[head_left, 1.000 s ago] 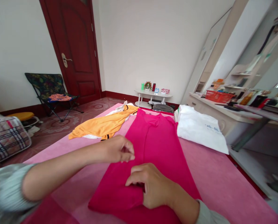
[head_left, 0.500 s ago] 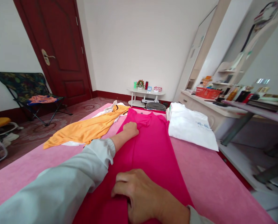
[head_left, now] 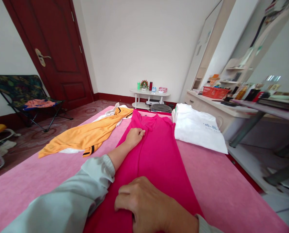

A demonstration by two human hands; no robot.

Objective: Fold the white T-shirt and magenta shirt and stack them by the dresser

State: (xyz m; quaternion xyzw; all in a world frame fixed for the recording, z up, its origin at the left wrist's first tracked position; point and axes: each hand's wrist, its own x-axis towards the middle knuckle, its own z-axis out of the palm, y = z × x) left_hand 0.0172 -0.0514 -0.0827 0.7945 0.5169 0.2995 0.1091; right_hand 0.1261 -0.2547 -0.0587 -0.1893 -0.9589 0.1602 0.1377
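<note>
A long, bright pink garment (head_left: 156, 158), a dress or long top, lies lengthwise on the bed, its neck end away from me. One side is folded inward, with the folded layer's edge running down the middle. My left hand (head_left: 134, 136) is closed, pinching the cloth at the fold near the sleeve (head_left: 149, 122). Nearer to me, my right hand (head_left: 146, 204) has its fingers curled around the edge of the folded layer. The fingertips of my right hand are partly hidden under the hand.
The bed (head_left: 207, 191) has a pink cover. A yellow garment with black trim (head_left: 86, 136) lies to the left, over white cloth. Folded white shirts (head_left: 198, 127) are stacked at the right. Beyond are a small white table (head_left: 149, 93), a folding chair (head_left: 25, 94) and a dresser (head_left: 207, 100).
My left hand has shifted slightly and turned, its fingertips now pinching the pink cloth at the fold. My right hand stays nearly in place. The view has moved slightly.
</note>
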